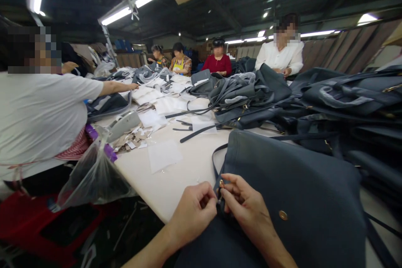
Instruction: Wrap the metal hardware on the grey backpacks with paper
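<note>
A dark navy leather bag [292,184] lies in front of me on the white table [176,180], with a round brass snap [283,215] on its flap. Both my hands meet at the bag's near left edge. My left hand [192,213] is closed in a pinch on that edge. My right hand [245,207] pinches a small gold metal fitting [221,183] where the thin strap [216,155] joins the bag.
A tall pile of navy bags and straps [329,100] fills the table's right side. White paper sheets [163,155] and scraps lie further off. A person in a white shirt [37,121] sits at left beside a clear plastic bag [94,176]. Several people work at the far end.
</note>
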The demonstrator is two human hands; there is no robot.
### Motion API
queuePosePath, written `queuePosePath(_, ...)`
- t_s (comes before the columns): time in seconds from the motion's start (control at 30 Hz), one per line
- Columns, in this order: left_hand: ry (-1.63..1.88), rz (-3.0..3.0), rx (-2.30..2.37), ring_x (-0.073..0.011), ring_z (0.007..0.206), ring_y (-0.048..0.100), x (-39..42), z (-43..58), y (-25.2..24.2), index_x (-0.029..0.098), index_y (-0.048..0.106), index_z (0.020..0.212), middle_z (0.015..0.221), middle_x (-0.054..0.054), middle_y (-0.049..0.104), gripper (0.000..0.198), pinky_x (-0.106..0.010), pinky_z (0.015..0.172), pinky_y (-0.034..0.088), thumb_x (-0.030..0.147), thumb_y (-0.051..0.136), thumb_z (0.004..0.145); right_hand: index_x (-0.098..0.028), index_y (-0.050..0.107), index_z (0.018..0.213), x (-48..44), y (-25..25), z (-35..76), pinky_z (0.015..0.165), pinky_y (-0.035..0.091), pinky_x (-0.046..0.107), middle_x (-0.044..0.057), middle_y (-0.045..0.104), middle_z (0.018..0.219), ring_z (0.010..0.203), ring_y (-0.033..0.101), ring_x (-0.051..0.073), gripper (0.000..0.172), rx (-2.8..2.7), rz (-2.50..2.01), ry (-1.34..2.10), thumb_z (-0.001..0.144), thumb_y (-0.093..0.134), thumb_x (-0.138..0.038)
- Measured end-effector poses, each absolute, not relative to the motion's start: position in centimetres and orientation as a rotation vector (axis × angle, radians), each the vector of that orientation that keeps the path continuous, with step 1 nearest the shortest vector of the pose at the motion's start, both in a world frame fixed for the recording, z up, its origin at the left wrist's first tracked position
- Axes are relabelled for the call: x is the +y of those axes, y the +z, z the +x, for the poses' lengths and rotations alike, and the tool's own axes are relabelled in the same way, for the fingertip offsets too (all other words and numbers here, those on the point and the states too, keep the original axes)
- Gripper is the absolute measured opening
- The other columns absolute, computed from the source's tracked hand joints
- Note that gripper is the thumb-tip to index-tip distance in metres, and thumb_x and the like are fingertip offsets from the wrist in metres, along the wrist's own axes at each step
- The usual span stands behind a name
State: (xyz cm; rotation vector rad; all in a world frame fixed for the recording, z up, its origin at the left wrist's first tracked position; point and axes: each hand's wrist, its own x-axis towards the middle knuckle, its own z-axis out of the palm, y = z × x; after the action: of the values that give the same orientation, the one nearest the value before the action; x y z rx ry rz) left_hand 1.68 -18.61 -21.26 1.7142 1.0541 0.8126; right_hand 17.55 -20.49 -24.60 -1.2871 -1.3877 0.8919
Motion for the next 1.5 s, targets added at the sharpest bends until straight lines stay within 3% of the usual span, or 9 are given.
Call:
queuePosePath(0.2,0.999,2.009,1.390,-0.0140,0.057,0.051,-17.1,-3.0,-20.9,0.019,0.055,0.065,0.057,0.002,0.051,0.025,-0.026,0.059,0.043,0.028,0.045,0.086,-0.018,0.057,0.103,-20.4,-24.4,17.6,0.042,0.042,0.020,0.002,0.067,0.074,0.046,0.055,0.009,0.030,-1.245,-1.247,1.056,0.085,0.061,-0.041)
queuePosePath(0.33,1.264,2.282,1.591,-0.0239,0.104,0.060,-16.3,-6.7,-20.9,0.020,0.065,0.098,0.106,-0.010,0.067,0.025,-0.043,0.098,0.045,0.019,0.044,0.085,-0.017,0.061,0.098,-20.3,-24.2,17.8,0.042,0.042,0.020,0.004,0.069,0.081,0.046,0.053,0.008,0.031,-1.228,-1.249,1.028,0.081,0.065,-0.042)
queuePosePath(0.43,1.131,2.366,1.502,-0.0236,0.103,0.065,-17.7,-8.6,-21.8,0.020,0.065,0.081,0.106,-0.010,0.071,0.020,-0.039,0.094,0.051,0.024,0.047,0.089,-0.016,0.064,0.101,-20.1,-23.6,17.7,0.044,0.045,0.022,0.000,0.064,0.065,0.045,0.052,0.010,0.032,-1.248,-1.317,0.949,0.080,0.062,-0.040)
queuePosePath(0.53,1.118,2.383,1.390,-0.0213,0.105,0.067,-20.0,-9.9,-23.5,0.020,0.065,0.091,0.115,-0.010,0.070,0.024,-0.035,0.091,0.054,0.021,0.041,0.091,-0.014,0.065,0.107,-20.8,-22.6,17.5,0.051,0.050,0.025,-0.002,0.061,0.056,0.049,0.056,0.013,0.034,-1.262,-1.376,0.852,0.083,0.055,-0.036)
queuePosePath(0.73,1.044,2.529,1.234,-0.0182,0.094,0.071,-24.3,-11.3,-26.4,0.022,0.060,0.121,0.114,-0.008,0.071,0.037,-0.024,0.080,0.058,0.017,0.047,0.086,-0.021,0.068,0.103,-28.1,-20.1,17.9,0.062,0.054,0.023,0.001,0.068,0.070,0.064,0.066,0.014,0.024,-1.603,-1.477,0.466,0.092,0.047,-0.025)
queuePosePath(0.93,1.016,2.860,0.888,-0.0228,0.127,0.052,-26.1,-9.9,-26.6,0.033,0.060,0.128,0.142,-0.005,0.053,0.059,-0.034,0.103,0.047,0.001,0.041,0.082,-0.019,0.063,0.121,-36.9,-21.4,21.8,0.084,0.057,0.023,0.011,0.072,0.114,0.099,0.071,0.018,0.045,-2.046,-1.490,-0.220,0.084,0.040,-0.005)
queuePosePath(1.07,1.052,2.534,0.558,-0.0206,0.106,0.062,-24.0,-7.2,-23.8,0.024,0.066,0.102,0.107,-0.006,0.072,0.030,-0.031,0.092,0.050,0.010,0.046,0.085,-0.026,0.051,0.139,-39.0,-23.6,23.4,0.092,0.056,0.033,0.012,0.062,0.133,0.115,0.064,0.026,0.061,-2.252,-1.492,-0.420,0.081,0.050,-0.008)
queuePosePath(1.2,0.976,2.117,0.933,-0.0167,0.067,0.057,-20.2,-1.7,-19.7,0.019,0.059,0.072,0.068,0.000,0.063,0.017,-0.027,0.064,0.046,0.028,0.056,0.085,-0.027,0.012,0.156,-38.4,-24.0,23.0,0.077,0.063,0.037,0.015,0.052,0.144,0.113,0.065,0.031,0.083,-1.829,-1.706,-0.299,0.087,0.058,-0.028)
queuePosePath(1.5,0.836,2.074,1.119,-0.0212,0.071,0.060,-14.6,5.8,-19.7,0.017,0.064,0.073,0.071,-0.003,0.064,0.013,-0.031,0.069,0.045,0.029,0.065,0.077,-0.025,0.013,0.154,-33.9,-21.2,26.4,0.077,0.062,0.043,0.019,0.050,0.141,0.119,0.060,0.035,0.082,-1.293,-1.984,-0.096,0.088,0.052,-0.054)
